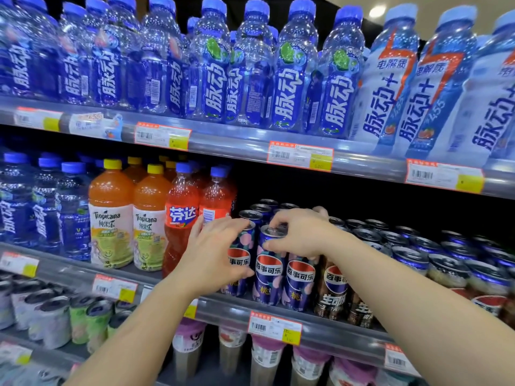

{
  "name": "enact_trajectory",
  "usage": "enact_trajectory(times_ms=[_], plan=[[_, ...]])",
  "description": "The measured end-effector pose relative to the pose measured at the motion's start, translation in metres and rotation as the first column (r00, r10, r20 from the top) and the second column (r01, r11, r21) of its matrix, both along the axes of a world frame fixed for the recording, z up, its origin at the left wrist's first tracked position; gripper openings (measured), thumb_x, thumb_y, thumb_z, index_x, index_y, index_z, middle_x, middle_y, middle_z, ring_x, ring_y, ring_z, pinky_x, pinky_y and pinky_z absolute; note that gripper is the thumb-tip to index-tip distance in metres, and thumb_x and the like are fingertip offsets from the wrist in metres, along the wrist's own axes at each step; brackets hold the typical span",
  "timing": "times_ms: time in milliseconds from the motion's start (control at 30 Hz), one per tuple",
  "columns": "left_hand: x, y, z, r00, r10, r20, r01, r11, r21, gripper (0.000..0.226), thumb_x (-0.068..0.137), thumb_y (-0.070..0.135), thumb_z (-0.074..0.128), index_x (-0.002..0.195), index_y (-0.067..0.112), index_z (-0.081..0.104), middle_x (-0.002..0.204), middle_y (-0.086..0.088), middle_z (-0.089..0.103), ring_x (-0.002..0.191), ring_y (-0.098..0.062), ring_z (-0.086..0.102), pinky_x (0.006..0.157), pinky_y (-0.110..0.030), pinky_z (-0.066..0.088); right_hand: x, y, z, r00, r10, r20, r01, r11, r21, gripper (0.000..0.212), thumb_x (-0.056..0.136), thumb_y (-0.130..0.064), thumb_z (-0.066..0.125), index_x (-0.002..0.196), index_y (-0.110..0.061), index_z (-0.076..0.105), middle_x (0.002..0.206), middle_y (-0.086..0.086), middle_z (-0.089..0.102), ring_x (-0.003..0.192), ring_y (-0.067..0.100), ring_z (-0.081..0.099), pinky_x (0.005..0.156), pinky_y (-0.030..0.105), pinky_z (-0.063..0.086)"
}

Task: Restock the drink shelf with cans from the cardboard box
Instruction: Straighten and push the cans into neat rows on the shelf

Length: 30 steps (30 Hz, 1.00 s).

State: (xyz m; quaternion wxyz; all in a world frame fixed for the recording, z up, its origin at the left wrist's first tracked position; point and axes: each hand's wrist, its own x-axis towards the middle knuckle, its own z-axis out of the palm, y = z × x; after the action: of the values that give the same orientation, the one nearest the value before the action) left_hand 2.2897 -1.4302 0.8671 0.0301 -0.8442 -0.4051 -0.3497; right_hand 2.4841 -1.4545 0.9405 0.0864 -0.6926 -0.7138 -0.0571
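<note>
A: Where the far-left lower shelf runs out of frame, the pale cans [53, 316] are smeared, labels unreadable. Skip them?

B: Mark as blurred. Price tags [114, 286] on the middle shelf rail [223, 307] can't be read either.

A: Middle shelf left to right: blue-capped bottles [72, 213], two Tropicana bottles [111, 218], red-orange soda bottles [181, 218], then the cans.

B: Left hand?

A: Left hand [214, 254] comes up from bottom left, palm on the front-left peach Pepsi can [239, 260], fingers curled over its top, thumb on its front. It hides most of that can. Closed around it, I'd say.

B: Right hand?

A: Right hand [301, 235] reaches in from the right, forearm across the row. Fingers pinch the rim of the next peach Pepsi can [269, 271], thumb on its side. Both cans stand upright at the shelf front, just beside each other.

B: Right of that?

A: One more blue peach can [301, 282], partly under the wrist, then dark raw-cola Pepsi cans [334, 291]. More can tops [418, 243] behind and to the right, designs hard to make out, edge ones cut off.

B: Cardboard box?

A: Not in view.
</note>
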Motion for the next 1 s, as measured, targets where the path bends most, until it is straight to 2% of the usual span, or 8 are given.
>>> enact_trajectory(times_ms=[100, 233, 300, 400, 500, 667, 833, 1000], plan=[[0.0, 0.002, -0.001, 1.0, -0.002, -0.002, 0.002, 1.0, 0.007, 0.092, 0.064, 0.056, 0.075, 0.143, 0.037, 0.031, 0.147, 0.017, 0.037, 0.141, -0.007, 0.022, 0.119, -0.046, -0.005, -0.003, -0.001, 0.0, 1.0, -0.016, 0.017, 0.016, 1.0, -0.009, 0.047, 0.079, -0.07, 0.054, 0.116, -0.041, 0.053, 0.09, -0.006, 0.072, 0.103, 0.016, 0.061, 0.111, 0.042, 0.015], [-0.001, 0.002, -0.001, 1.0, -0.012, -0.003, 0.012, 1.0, 0.009, 0.092, 0.065, 0.055, 0.075, 0.144, 0.037, 0.032, 0.148, 0.017, 0.037, 0.141, -0.007, 0.022, 0.119, -0.046, -0.005, -0.007, -0.006, 0.005, 0.995, -0.02, 0.093, 0.021, 1.0, -0.011, 0.074, 0.072, -0.077, 0.056, 0.132, -0.035, 0.042, 0.108, -0.004, 0.066, 0.113, 0.022, 0.057, 0.11, 0.046, 0.019], [-0.002, 0.001, 0.0, 1.0, -0.026, 0.002, 0.026, 1.0, 0.008, 0.091, 0.066, 0.054, 0.075, 0.144, 0.036, 0.032, 0.149, 0.017, 0.036, 0.141, -0.006, 0.022, 0.119, -0.045, -0.007, -0.004, -0.01, 0.014, 0.994, -0.047, 0.1, 0.051, 0.998, -0.042, 0.081, 0.066, -0.08, 0.06, 0.13, -0.033, 0.042, 0.097, -0.005, 0.066, 0.103, 0.019, 0.059, 0.103, 0.044, 0.026], [-0.005, 0.001, 0.0, 0.999, -0.036, -0.003, 0.036, 0.999, -0.001, 0.09, 0.067, 0.054, 0.075, 0.144, 0.036, 0.033, 0.15, 0.018, 0.034, 0.142, -0.004, 0.021, 0.118, -0.045, -0.009, 0.011, -0.014, 0.026, 0.982, -0.098, 0.159, 0.118, 0.986, -0.122, 0.07, 0.066, -0.08, 0.061, 0.116, -0.033, 0.047, 0.075, -0.01, 0.073, 0.1, 0.014, 0.056, 0.098, 0.044, 0.027], [-0.007, 0.002, 0.001, 0.999, -0.033, -0.008, 0.033, 0.999, -0.006, 0.088, 0.067, 0.055, 0.075, 0.143, 0.038, 0.034, 0.15, 0.019, 0.034, 0.142, -0.002, 0.021, 0.118, -0.047, -0.009, 0.03, -0.016, 0.025, 0.989, -0.086, 0.12, 0.1, 0.988, -0.115, 0.06, 0.07, -0.067, 0.069, 0.116, -0.032, 0.053, 0.099, -0.012, 0.069, 0.101, 0.011, 0.05, 0.102, 0.042, 0.031], [-0.004, 0.003, 0.0, 1.0, -0.01, -0.023, 0.01, 1.0, 0.005, 0.088, 0.067, 0.057, 0.074, 0.143, 0.037, 0.034, 0.151, 0.018, 0.034, 0.143, -0.003, 0.021, 0.118, -0.048, -0.009, 0.047, -0.014, 0.019, 0.995, 0.01, -0.1, -0.025, 0.988, -0.152, 0.059, 0.067, -0.053, 0.08, 0.118, -0.033, 0.058, 0.113, -0.006, 0.062, 0.103, 0.014, 0.059, 0.097, 0.042, 0.048], [-0.002, 0.002, 0.001, 1.0, -0.004, -0.023, 0.004, 1.0, 0.008, 0.089, 0.067, 0.056, 0.074, 0.144, 0.037, 0.033, 0.151, 0.017, 0.034, 0.143, -0.003, 0.021, 0.118, -0.047, -0.012, 0.049, -0.013, 0.017, 0.989, 0.02, -0.144, -0.042, 0.988, -0.146, 0.056, 0.065, -0.054, 0.081, 0.113, -0.033, 0.058, 0.102, -0.006, 0.064, 0.098, 0.016, 0.062, 0.092, 0.04, 0.051], [0.0, 0.003, 0.0, 0.999, 0.001, -0.032, 0.0, 0.999, 0.032, 0.089, 0.068, 0.055, 0.074, 0.144, 0.036, 0.032, 0.151, 0.016, 0.034, 0.144, -0.005, 0.021, 0.117, -0.047, -0.013, 0.05, -0.014, 0.016, 0.99, 0.006, -0.143, -0.027, 0.989, -0.146, 0.059, 0.064, -0.057, 0.08, 0.113, -0.034, 0.058, 0.108, -0.005, 0.061, 0.098, 0.017, 0.061, 0.092, 0.041, 0.051]])
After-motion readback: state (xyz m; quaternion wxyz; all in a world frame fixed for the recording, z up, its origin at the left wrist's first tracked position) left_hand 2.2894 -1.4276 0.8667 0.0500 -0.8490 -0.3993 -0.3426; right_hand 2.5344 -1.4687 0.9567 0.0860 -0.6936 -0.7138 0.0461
